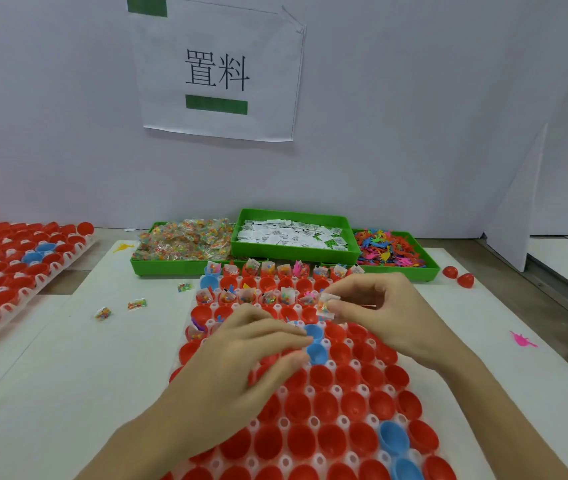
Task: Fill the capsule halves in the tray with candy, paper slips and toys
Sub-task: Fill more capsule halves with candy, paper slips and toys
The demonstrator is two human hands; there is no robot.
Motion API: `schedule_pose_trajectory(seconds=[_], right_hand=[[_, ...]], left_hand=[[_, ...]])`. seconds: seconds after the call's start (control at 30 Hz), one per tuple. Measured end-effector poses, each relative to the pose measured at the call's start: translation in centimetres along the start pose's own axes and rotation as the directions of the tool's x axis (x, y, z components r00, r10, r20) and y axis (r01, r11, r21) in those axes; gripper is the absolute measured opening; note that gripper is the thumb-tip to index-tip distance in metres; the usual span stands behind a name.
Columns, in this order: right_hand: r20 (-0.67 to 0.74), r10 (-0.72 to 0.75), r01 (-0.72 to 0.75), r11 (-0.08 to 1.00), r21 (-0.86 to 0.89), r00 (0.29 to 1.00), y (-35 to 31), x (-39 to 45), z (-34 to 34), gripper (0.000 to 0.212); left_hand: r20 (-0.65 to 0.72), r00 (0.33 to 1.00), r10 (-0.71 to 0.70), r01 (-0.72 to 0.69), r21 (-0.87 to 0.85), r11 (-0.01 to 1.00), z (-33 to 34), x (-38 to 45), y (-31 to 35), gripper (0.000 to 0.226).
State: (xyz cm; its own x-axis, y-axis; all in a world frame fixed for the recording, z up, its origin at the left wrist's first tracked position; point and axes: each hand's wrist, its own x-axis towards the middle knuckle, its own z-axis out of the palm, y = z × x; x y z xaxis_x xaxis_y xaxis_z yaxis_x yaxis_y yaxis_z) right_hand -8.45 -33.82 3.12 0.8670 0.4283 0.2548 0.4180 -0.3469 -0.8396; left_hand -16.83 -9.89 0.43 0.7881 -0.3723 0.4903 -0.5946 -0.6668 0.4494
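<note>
A white tray point(313, 422) of red and a few blue capsule halves lies in front of me. Its far rows hold candy packets, paper slips and toys; the nearer halves point(324, 407) stand bare. My right hand point(379, 313) pinches a candy packet with a paper slip point(325, 306) above the third row. My left hand point(248, 355) rests on the tray with fingers stretched toward a blue half point(315, 332); what lies under its palm is hidden. Behind the tray stand green bins of candy packets point(185, 240), paper slips point(293, 235) and plastic toys point(389, 252).
A second tray of red and blue halves point(9, 268) lies at the left. Loose candy packets point(137, 304) lie on the white mat, with a yellow toy point(121, 247) and a pink toy point(521, 340). Two red halves point(459, 276) sit at the right. A wall with a paper sign stands behind.
</note>
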Motion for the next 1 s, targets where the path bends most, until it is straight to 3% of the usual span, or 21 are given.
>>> schedule_pose_trajectory(seconds=[0.1, 0.2, 0.53, 0.9, 1.0], right_hand=[[-0.032, 0.044, -0.045, 0.998, -0.048, 0.999, 1.5, 0.4, 0.5, 0.007], [-0.015, 0.037, -0.039, 0.992, -0.121, 0.999, 2.2, 0.6, 1.0, 0.006], [0.054, 0.056, -0.047, 0.988, -0.147, 0.997, 2.6, 1.0, 2.2, 0.007], [0.040, 0.035, -0.014, 0.897, -0.441, 0.999, 1.3, 1.1, 3.0, 0.009], [0.072, 0.022, 0.012, 0.899, -0.438, 0.997, 1.1, 1.2, 2.9, 0.011]], left_hand=[[0.307, 0.952, 0.011, -0.085, 0.230, 0.969, 0.4, -0.3, -0.4, 0.061], [0.419, 0.907, -0.038, -0.087, 0.276, 0.957, 0.9, -0.4, -0.6, 0.072], [0.490, 0.868, -0.076, -0.069, 0.272, 0.960, 0.8, -0.3, -0.8, 0.074], [0.475, 0.878, -0.056, -0.068, 0.240, 0.968, 0.9, -0.3, -0.9, 0.075], [0.459, 0.887, -0.046, -0.079, 0.250, 0.965, 0.8, -0.2, -0.9, 0.075]])
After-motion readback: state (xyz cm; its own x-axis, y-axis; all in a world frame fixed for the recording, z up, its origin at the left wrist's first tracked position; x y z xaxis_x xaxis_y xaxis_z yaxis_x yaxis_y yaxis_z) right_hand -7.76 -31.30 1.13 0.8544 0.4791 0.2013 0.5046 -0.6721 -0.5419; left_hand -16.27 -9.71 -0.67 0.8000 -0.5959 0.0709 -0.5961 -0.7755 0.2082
